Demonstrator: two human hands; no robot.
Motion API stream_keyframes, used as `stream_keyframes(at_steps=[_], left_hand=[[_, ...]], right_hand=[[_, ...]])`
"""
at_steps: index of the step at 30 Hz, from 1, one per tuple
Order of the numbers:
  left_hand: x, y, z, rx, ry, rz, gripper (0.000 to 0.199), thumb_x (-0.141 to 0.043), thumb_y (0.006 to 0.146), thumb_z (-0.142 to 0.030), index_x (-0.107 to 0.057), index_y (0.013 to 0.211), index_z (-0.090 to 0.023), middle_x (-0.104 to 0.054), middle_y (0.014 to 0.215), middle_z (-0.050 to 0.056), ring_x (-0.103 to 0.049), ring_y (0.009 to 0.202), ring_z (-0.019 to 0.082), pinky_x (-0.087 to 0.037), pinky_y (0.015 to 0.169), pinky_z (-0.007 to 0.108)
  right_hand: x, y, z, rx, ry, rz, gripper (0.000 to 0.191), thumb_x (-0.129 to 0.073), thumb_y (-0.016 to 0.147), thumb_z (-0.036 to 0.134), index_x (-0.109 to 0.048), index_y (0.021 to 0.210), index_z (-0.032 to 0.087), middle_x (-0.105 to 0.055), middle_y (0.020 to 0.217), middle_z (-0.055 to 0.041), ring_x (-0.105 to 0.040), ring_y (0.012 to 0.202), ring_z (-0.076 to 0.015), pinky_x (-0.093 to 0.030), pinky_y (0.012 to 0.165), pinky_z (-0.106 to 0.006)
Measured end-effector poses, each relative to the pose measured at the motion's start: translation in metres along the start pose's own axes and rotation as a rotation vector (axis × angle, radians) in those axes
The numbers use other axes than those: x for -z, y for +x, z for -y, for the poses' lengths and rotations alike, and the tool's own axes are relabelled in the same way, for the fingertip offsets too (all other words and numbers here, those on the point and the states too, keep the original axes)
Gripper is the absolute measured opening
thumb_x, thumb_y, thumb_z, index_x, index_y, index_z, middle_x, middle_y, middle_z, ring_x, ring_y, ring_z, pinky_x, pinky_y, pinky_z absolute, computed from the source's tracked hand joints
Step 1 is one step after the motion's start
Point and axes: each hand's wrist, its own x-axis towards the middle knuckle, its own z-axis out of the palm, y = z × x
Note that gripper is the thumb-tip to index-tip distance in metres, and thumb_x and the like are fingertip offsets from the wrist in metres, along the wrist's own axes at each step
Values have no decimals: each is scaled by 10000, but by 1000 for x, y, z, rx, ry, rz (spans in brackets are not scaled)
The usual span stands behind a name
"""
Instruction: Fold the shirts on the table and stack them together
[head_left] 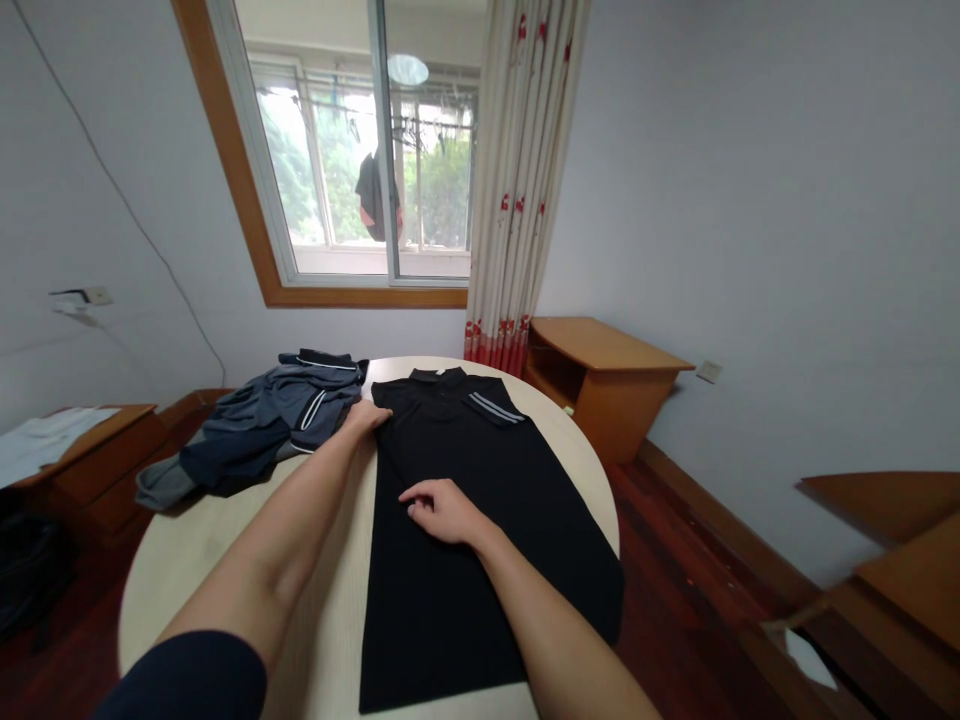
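Note:
A black polo shirt [480, 450] lies on the round table [187, 555], its collar toward the window and its hem toward me. Its left side looks folded in, and the right sleeve shows grey stripes. My left hand [366, 415] is closed on the shirt's left edge near the shoulder, with the fingertips partly hidden. Over the middle of the shirt, my right hand [444, 510] rests with bent fingers, the index stretched toward the left edge. No cloth shows gripped in it.
A heap of dark blue and grey clothes [259, 415] lies at the table's left side. Behind the table are a curtain [517, 190] and window. A wooden cabinet [607, 370] stands at the back right, and a wooden drawer unit [105, 450] at the left.

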Motion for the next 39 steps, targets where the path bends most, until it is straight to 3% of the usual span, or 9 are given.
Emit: stream_keyframes(at_steps=[6, 14, 17, 20, 23, 29, 35, 39], left_hand=[[-13, 19, -19, 0, 20, -4, 535, -598, 809, -306, -672, 1230, 14, -674, 1219, 307, -653, 1156, 403, -549, 842, 368], [-30, 8, -41, -260, 23, 52, 417, -431, 922, -333, -779, 1063, -152, -751, 1128, 154, -687, 1086, 302, -524, 884, 329], [-38, 7, -36, -350, 51, 62, 457, -390, 958, -356, -735, 1192, -167, -685, 1302, 130, -611, 1231, 278, -466, 1007, 327], [-46, 13, -29, -402, 91, 78, 526, -396, 970, -401, -592, 1399, -170, -465, 1553, 113, -420, 1428, 270, -351, 1140, 362], [-55, 24, -24, -408, 133, 125, 631, -369, 982, -467, -443, 1511, -131, -294, 1639, 141, -273, 1510, 284, -272, 1192, 430], [-71, 48, -25, -388, 189, 184, 784, -318, 969, -598, -245, 1596, -134, -150, 1671, 153, -132, 1547, 320, -176, 1201, 589], [-77, 73, -26, -346, 243, 187, 812, -250, 949, -677, -210, 1615, -214, -102, 1686, 94, -84, 1554, 322, -109, 1194, 655], [-78, 99, -22, -304, 274, 166, 793, -179, 955, -679, -223, 1615, -241, -116, 1684, 63, -103, 1548, 340, -157, 1181, 673]], right_hand=[[-1, -1, 7, -12, 93, -17, 330, -589, 809, 91, -779, 1063, 183, -624, 700, 25, -492, 610, -104, -380, 602, -212], [7, -7, 12, -96, 180, -49, 333, -575, 762, 61, -777, 1002, 174, -596, 650, 39, -483, 568, -95, -376, 574, -208], [10, -8, 15, -188, 191, -14, 335, -552, 751, 44, -760, 983, 166, -591, 600, 48, -545, 526, -101, -422, 584, -209], [13, -10, 18, -303, 174, 38, 342, -538, 753, 52, -735, 1010, 162, -576, 528, 59, -592, 490, -120, -443, 564, -205], [14, -11, 19, -374, 138, 67, 341, -545, 752, 75, -719, 1030, 168, -584, 497, 58, -637, 518, -139, -449, 554, -199], [16, -8, 16, -442, 74, 170, 369, -547, 754, 112, -683, 1093, 170, -594, 489, 55, -659, 537, -158, -426, 506, -199], [34, 12, 12, -387, -53, 389, 464, -560, 766, 144, -649, 1222, 153, -598, 513, 55, -668, 602, -155, -425, 523, -190], [43, 25, 13, -336, -153, 344, 437, -603, 787, 209, -674, 1217, 175, -705, 705, -1, -672, 680, -164, -456, 602, -221]])
